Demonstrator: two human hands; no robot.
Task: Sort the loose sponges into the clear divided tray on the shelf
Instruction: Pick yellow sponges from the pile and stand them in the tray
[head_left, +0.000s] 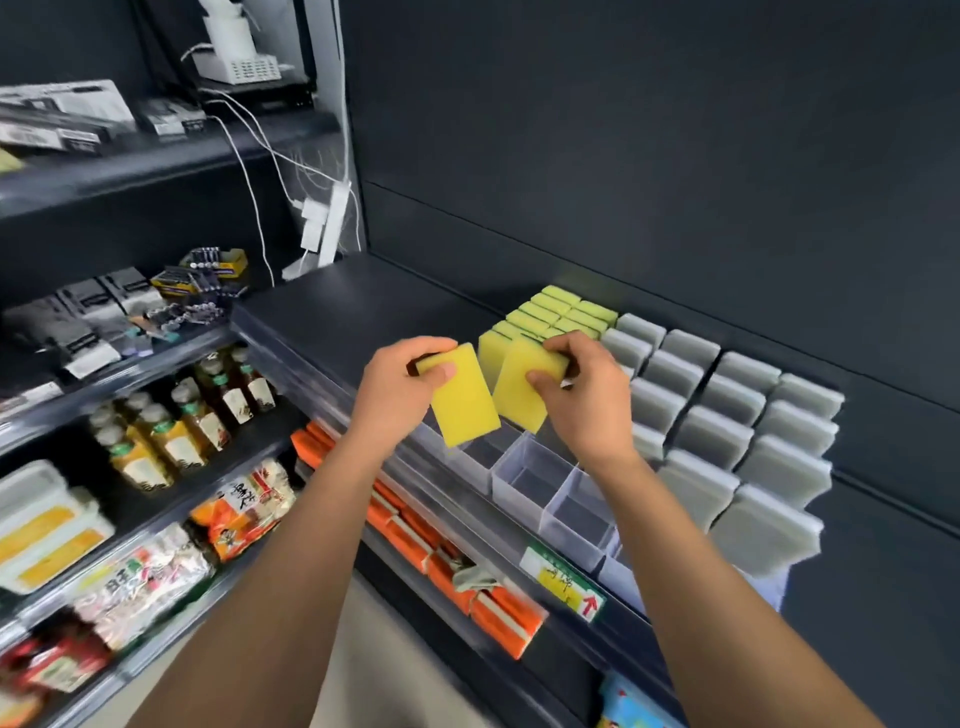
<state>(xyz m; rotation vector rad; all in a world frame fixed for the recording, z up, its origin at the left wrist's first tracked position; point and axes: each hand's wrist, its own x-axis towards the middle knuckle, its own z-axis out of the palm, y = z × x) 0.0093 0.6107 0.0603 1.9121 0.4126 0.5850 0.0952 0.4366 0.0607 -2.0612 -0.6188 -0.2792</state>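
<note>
The left hand (400, 384) pinched the upper end of a yellow sponge (465, 410), thumb on its face and fingers curled behind. Just beside it, the right hand (587, 395) gripped a second yellow sponge (522, 397) the same way. Both hung tilted over the clear divided tray (514, 488), below the hands. Beyond the right hand's knuckles stood filed yellow sponges (556, 312); grey sponges (727, 415) lay to its right.
</note>
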